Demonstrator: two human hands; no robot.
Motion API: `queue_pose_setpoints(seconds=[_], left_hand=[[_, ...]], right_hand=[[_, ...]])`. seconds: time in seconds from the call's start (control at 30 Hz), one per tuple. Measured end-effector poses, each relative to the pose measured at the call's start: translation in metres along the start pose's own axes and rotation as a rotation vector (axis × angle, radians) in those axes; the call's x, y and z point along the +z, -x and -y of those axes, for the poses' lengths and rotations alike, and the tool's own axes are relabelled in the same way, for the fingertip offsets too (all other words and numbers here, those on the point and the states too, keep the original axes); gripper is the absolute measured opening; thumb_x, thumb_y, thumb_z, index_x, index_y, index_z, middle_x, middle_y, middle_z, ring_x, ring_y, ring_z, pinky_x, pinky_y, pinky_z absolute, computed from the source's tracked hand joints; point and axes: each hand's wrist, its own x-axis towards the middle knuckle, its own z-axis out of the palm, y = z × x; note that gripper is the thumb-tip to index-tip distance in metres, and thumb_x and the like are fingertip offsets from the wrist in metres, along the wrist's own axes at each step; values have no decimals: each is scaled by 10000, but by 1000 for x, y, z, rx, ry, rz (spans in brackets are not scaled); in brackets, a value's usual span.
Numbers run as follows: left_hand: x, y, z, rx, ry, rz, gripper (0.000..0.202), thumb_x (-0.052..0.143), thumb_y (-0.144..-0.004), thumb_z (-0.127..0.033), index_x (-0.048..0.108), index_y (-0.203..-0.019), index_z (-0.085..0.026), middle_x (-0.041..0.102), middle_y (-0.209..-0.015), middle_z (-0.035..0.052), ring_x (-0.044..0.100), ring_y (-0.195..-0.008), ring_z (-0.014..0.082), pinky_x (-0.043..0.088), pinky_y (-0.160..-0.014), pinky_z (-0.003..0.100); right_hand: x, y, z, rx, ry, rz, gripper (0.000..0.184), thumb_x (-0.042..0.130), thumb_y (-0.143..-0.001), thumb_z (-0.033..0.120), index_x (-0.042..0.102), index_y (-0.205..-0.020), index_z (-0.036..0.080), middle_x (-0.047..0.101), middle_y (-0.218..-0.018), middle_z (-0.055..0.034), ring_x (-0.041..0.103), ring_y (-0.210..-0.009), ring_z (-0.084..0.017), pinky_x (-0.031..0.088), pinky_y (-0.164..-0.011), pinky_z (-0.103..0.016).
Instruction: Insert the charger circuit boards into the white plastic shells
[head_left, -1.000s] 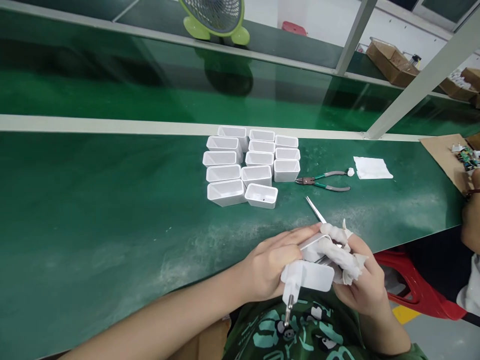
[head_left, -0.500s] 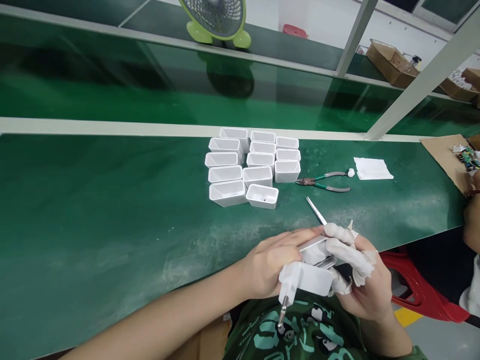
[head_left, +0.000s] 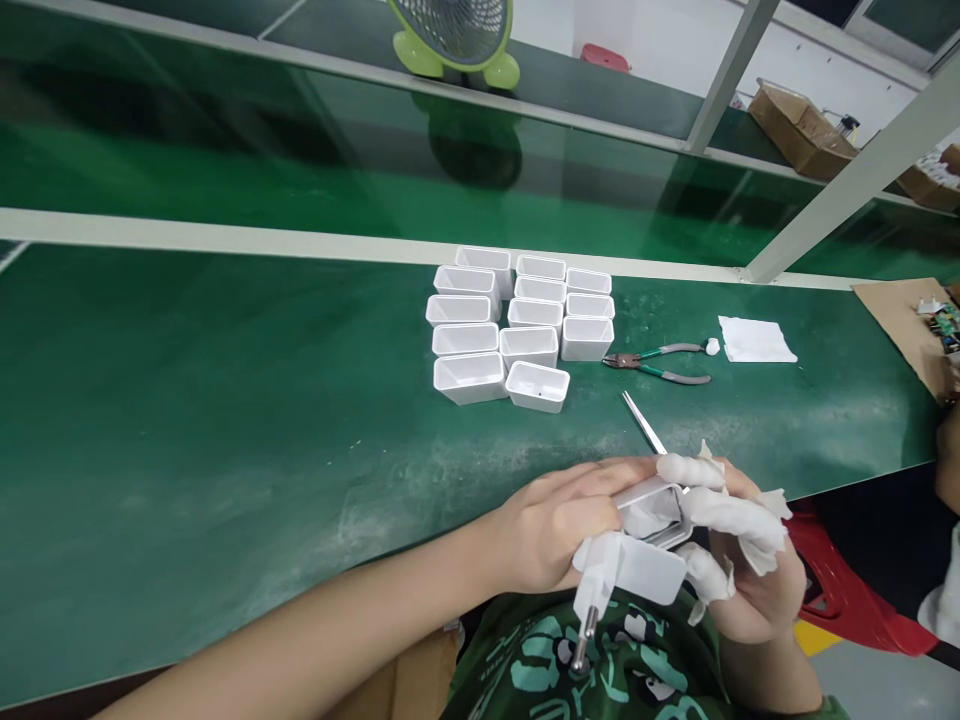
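My left hand (head_left: 559,530) is closed around a white plug-adapter casing (head_left: 649,570), its round metal pins pointing down toward my shirt. The casing's hollow side faces up, and something white shows inside it. My right hand (head_left: 757,570), with several fingers wrapped in white covering, is closed at the casing's right end. A pair of tweezers (head_left: 643,422) sticks out from beneath the wrapped fingers, tips pointing up and left; its rear part is hidden by my right hand. Beyond my hands, several open white plastic cases (head_left: 470,378) stand in rows on the green table (head_left: 225,430).
Green-handled cutting pliers (head_left: 660,362) lie right of the cases, beside a small white lump (head_left: 712,346) and a white paper piece (head_left: 757,340). Cardboard with circuit boards (head_left: 946,325) lies far right, near another person's arm (head_left: 949,450). A green fan (head_left: 457,40) stands behind.
The wrapped fingers of my right hand have shifted right and opened slightly away from the casing, showing more of its rim. The whole view has also shifted a little.
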Motion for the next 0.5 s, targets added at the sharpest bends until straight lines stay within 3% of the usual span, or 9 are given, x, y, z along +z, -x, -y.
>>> queue_pose_setpoints(seconds=[0.07, 0.23, 0.33, 0.43, 0.5], left_hand=[[0, 1, 1, 17, -7, -2, 364, 407, -1034, -301, 552, -1308, -109, 654, -1259, 209, 623, -1226, 258, 551, -1022, 326], [-4, 2, -1, 9, -101, 83, 312, 402, -1033, -251, 572, -1237, -89, 665, -1227, 226, 607, -1248, 258, 552, -1019, 329], [-5, 0, -3, -31, -28, 85, 290, 441, -1010, -259, 598, -1218, -131, 649, -1279, 204, 619, -1233, 271, 577, -986, 349], [-5, 0, -4, -120, 159, 94, 293, 498, -946, -255, 648, -1191, -199, 654, -1308, 118, 657, -1178, 284, 592, -976, 374], [-6, 2, -5, -241, 208, 163, 264, 554, -889, -263, 693, -1109, -213, 654, -1314, 81, 669, -1155, 301, 594, -975, 389]], right_hand=[[-1, 0, 2, -8, 28, 22, 466, 580, -908, 98, 557, -1357, 223, 541, -1379, -119, 555, -1209, -257, 505, -974, -453], [-6, -7, 8, -164, 342, 93, 411, 584, -848, 64, 643, -1251, 123, 562, -1319, -184, 587, -1088, -301, 535, -853, -466], [-9, -6, 8, -135, 354, 156, 470, 580, -891, 116, 556, -1356, 182, 546, -1364, -168, 593, -1122, -296, 551, -868, -462], [-10, 1, 6, -38, 219, 66, 605, 651, -912, 200, 392, -1451, 294, 542, -1400, -148, 623, -1153, -274, 584, -874, -444], [-10, 4, 4, -22, 191, 22, 596, 696, -882, 205, 432, -1403, 319, 570, -1375, -134, 638, -1140, -274, 591, -879, -448]])
